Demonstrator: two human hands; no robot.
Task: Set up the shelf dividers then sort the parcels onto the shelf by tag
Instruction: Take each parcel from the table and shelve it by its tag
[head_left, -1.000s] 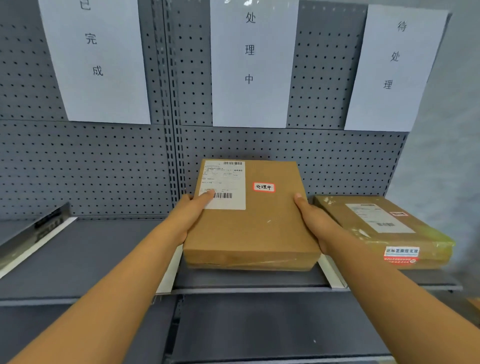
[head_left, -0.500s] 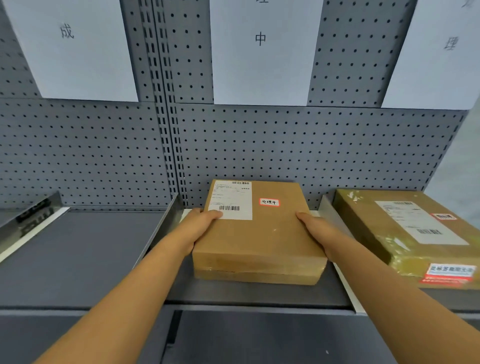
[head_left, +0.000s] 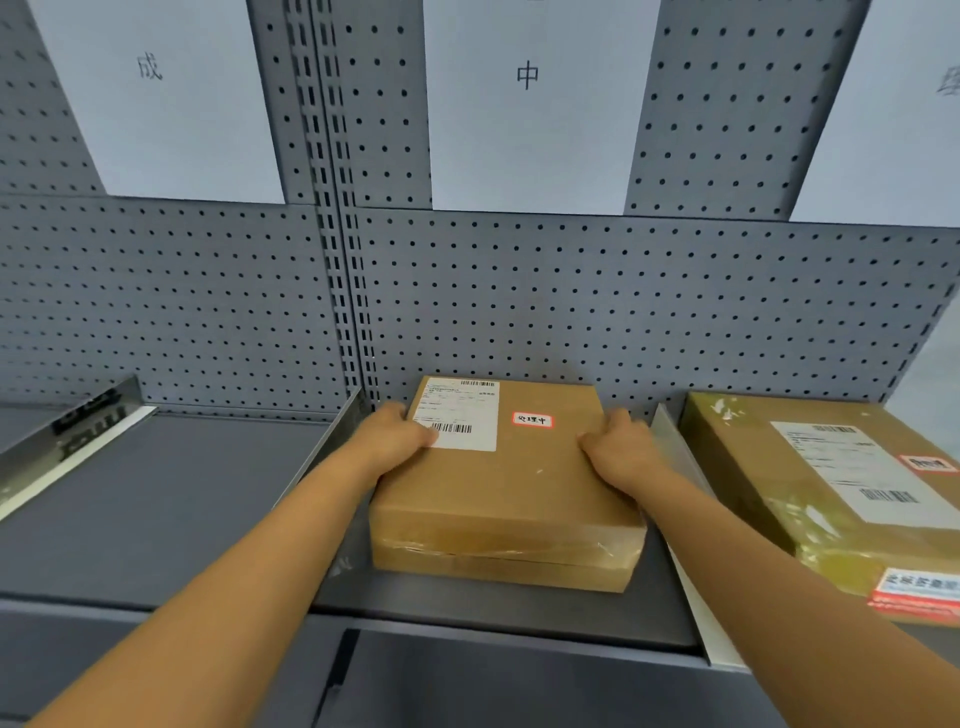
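A brown cardboard parcel (head_left: 511, 499) with a white shipping label and a small red-edged tag lies flat in the middle bay of the grey shelf (head_left: 156, 519). My left hand (head_left: 395, 439) grips its left side, thumb on the label. My right hand (head_left: 618, 449) grips its right side. A metal divider (head_left: 332, 447) stands to the parcel's left and another divider (head_left: 675, 467) to its right. A second taped parcel (head_left: 831, 493) lies in the right bay. Above the middle bay hangs a white paper sign (head_left: 530, 104).
A third divider (head_left: 67, 441) stands at the far left. Paper signs (head_left: 156, 98) hang on the pegboard back wall (head_left: 623, 301) above the left and right bays. The left bay holds no parcel. A lower shelf (head_left: 519, 686) shows beneath.
The parcel has gone from held above the shelf edge to lying flat, deeper in the middle bay. Both hands moved forward with it and keep their hold. The view came closer.
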